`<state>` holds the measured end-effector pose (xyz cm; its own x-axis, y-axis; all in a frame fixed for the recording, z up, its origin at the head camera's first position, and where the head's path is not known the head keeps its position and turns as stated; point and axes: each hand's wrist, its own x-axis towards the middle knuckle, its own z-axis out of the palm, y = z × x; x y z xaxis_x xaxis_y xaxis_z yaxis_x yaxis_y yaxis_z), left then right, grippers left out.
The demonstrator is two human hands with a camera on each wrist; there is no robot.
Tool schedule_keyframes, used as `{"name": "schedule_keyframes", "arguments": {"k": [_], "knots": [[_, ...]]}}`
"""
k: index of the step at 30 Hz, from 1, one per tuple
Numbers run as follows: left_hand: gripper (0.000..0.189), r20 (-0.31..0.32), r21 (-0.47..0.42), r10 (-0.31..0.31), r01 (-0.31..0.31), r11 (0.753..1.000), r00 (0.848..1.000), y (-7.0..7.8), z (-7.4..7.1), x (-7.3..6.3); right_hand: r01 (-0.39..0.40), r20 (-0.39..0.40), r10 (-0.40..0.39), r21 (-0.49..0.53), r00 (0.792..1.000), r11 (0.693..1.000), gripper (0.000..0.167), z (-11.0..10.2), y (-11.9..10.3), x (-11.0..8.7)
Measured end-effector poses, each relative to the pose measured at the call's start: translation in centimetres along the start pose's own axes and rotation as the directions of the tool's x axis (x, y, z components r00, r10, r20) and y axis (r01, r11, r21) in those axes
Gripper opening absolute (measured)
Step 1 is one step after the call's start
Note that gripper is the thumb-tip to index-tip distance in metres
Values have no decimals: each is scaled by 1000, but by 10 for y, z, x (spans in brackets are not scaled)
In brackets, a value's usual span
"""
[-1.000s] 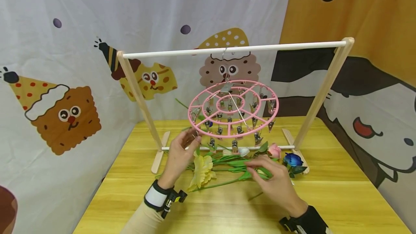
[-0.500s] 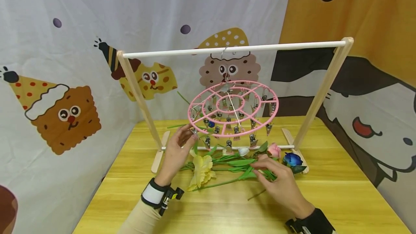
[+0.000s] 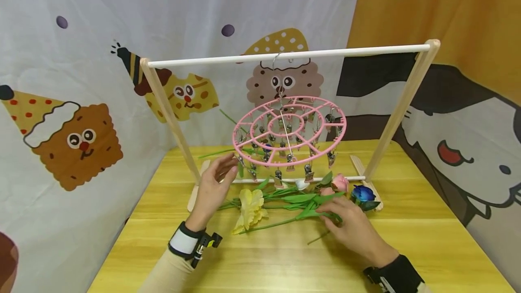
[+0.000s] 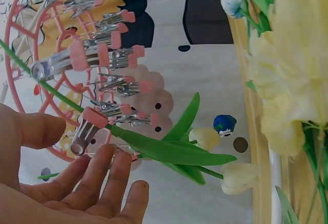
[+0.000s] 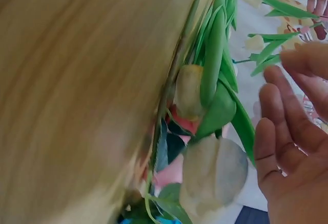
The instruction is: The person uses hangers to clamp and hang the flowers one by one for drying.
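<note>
At pink rack (image 3: 286, 164), L hand (image 3: 211, 190) spread by clip (image 4: 87, 131) w/ tulip (image 4: 240, 178); R hand (image 3: 351, 226) spread nr leaves (image 3: 300, 198).

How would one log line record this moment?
left hand: beside clip gripping tulip stem | right hand: by flowers | rack: hung from bar

- Bare tabletop (image 3: 260, 266) lies between the forearms, a low way in from the front.
- Across it, the yellow flower (image 3: 250, 210), green stems and leaves and the blue rose (image 3: 363, 193) block low reaches toward the bottom rod (image 3: 354, 178).
- Metal clips (image 3: 308, 173) crowd the space under the pink clip hanger (image 3: 286, 136).
- Room opens on both sides of the hanger, up to the left post (image 3: 168, 119) and right post (image 3: 403, 107).
- A clip stands between the left hand's (image 3: 212, 190) thumb and fingers; tulip leaves (image 4: 174, 151) jut past.
- Leaves and tulip heads flank the right hand (image 3: 353, 228).
</note>
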<state>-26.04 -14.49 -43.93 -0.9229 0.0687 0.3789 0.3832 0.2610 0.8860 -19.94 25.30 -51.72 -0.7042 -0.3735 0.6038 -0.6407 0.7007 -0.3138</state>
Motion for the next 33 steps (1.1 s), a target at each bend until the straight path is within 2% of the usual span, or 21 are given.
{"name": "schedule_keyframes", "arguments": {"k": [3, 6, 9, 12, 15, 18, 23, 27, 33], "knots": [[48, -11, 57, -3, 4, 998, 1000, -1, -4, -6, 50, 60, -45, -80, 997, 996, 38, 0, -2, 2], [47, -19, 116, -8, 10, 993, 1000, -1, -4, -16, 122, 98, -111, -118, 989, 986, 40, 4, -7, 8], [44, -19, 173, -10, 13, 985, 1000, -2, -2, -26, 184, 131, -170, -97, 977, 978, 40, 12, -13, 17], [39, 2, 237, 11, -11, 971, 1000, -2, 5, -37, 206, 187, -192, -57, 963, 977, 38, 22, -22, 27], [30, 47, 291, 38, -50, 955, 998, -1, 14, -47, 198, 272, -177, -52, 946, 979, 36, 33, -29, 35], [24, 138, 308, 22, -64, 949, 990, 0, 23, -55, 182, 341, -143, -86, 929, 979, 33, 42, -33, 41], [21, 289, 291, -52, -36, 956, 956, -2, 32, -63, 160, 364, -111, -106, 925, 981, 20, 54, -33, 42], [19, 335, 271, -74, -22, 962, 939, -9, 34, -67, 146, 364, -103, -93, 926, 985, 17, 57, -32, 40], [18, 351, 257, -81, -13, 966, 933, -13, 34, -67, 126, 381, -77, -105, 921, 987, 20, 51, -36, 41]]}}
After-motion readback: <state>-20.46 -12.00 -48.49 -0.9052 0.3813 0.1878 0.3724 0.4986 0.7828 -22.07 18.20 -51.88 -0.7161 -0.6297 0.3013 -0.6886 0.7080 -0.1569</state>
